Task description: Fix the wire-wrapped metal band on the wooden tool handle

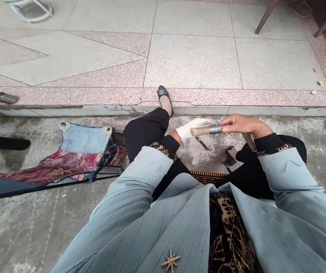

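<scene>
In front of my knees is a short, pale brown stick point(200, 131), probably wooden, lying nearly level. Silvery wire point(215, 129) is wound in tight turns round its right part. My left hand point(194, 128) wears a white knitted glove and is closed on the stick from behind; its fingertips are mostly hidden. With thumb and fingers pressed together, my bare right hand point(238, 125) grips the right end beside the wire coil. Below the stick, a narrow dark brown object point(202, 143) shows against the concrete; its kind is unclear.
A folding chair with patterned cloth point(71, 161) stands at the left. Ahead runs a low tiled step point(191, 68), with my left shoe point(162, 91) on its edge. A dark cylinder point(6, 98) lies on the step's left. Wooden furniture legs point(266, 17) stand at the upper right.
</scene>
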{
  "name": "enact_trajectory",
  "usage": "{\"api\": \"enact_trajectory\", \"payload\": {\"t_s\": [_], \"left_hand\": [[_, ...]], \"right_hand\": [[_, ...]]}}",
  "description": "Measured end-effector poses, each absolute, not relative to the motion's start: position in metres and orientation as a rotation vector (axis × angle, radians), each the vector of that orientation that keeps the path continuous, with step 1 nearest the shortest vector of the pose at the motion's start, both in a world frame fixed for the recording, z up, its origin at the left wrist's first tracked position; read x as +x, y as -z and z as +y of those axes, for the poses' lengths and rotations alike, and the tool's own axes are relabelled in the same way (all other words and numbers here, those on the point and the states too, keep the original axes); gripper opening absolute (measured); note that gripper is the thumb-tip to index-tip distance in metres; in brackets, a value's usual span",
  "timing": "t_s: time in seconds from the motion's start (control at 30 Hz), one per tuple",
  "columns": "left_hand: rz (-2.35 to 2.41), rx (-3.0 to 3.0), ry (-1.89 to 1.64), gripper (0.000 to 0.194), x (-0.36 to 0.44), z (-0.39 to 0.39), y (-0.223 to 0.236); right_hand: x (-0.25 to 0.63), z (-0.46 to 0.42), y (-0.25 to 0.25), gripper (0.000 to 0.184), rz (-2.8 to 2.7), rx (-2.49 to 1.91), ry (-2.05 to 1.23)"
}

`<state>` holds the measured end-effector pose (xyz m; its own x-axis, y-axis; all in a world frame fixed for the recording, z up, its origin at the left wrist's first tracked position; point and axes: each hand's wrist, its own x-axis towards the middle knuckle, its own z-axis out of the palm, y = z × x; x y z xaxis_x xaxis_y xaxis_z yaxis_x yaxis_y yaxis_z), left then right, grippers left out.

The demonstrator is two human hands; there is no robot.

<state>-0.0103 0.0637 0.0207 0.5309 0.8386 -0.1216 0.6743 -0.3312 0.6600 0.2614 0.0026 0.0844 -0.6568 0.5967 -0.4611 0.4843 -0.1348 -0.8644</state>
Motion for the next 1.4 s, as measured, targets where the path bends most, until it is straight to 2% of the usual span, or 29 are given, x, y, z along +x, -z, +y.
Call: {"api": "enact_trajectory", "payload": {"t_s": [0.17, 0.3, 0.47, 0.57, 0.63, 0.77, 0.87, 1.03, 1.17, 1.4], "left_hand": [[1.365, 2.125, -0.308, 0.062, -0.050, 0.129, -0.014], [1.288, 2.242, -0.311, 0.051, -0.059, 0.143, -0.010], [1.163, 2.238, -0.359, 0.060, -0.039, 0.110, -0.006], [1.051, 2.288, -0.183, 0.041, -0.013, 0.063, -0.002], [1.016, 2.348, -0.100, 0.030, 0.001, 0.036, -0.002], [0.942, 2.467, -0.001, 0.029, 0.010, 0.016, -0.014], [0.890, 2.513, 0.033, 0.030, 0.008, 0.020, -0.024], [0.837, 2.336, -0.155, 0.032, 0.007, 0.022, -0.033], [0.804, 2.113, -0.287, 0.033, 0.002, 0.024, -0.033], [0.743, 1.928, -0.294, 0.028, 0.008, 0.024, -0.008]], "right_hand": [[0.264, -0.007, -0.094, 0.060, -1.596, -1.352, -1.716], [0.265, -0.003, -0.083, 0.054, -1.513, -1.660, -1.478], [0.264, 0.007, -0.067, 0.032, -1.895, -2.089, -1.081], [0.262, 0.012, -0.064, 0.034, -2.143, -2.180, -1.009], [0.260, 0.015, -0.063, 0.034, -2.280, -2.195, -1.024], [0.259, 0.017, -0.061, 0.029, -2.487, -2.126, -1.193], [0.261, 0.017, -0.057, 0.029, -2.534, -1.956, -1.509], [0.266, 0.014, -0.056, 0.042, -2.382, -1.465, -2.012], [0.270, 0.010, -0.070, 0.050, -2.209, -1.402, -2.040], [0.266, -0.001, -0.097, 0.059, -1.929, -1.334, -1.980]]}}
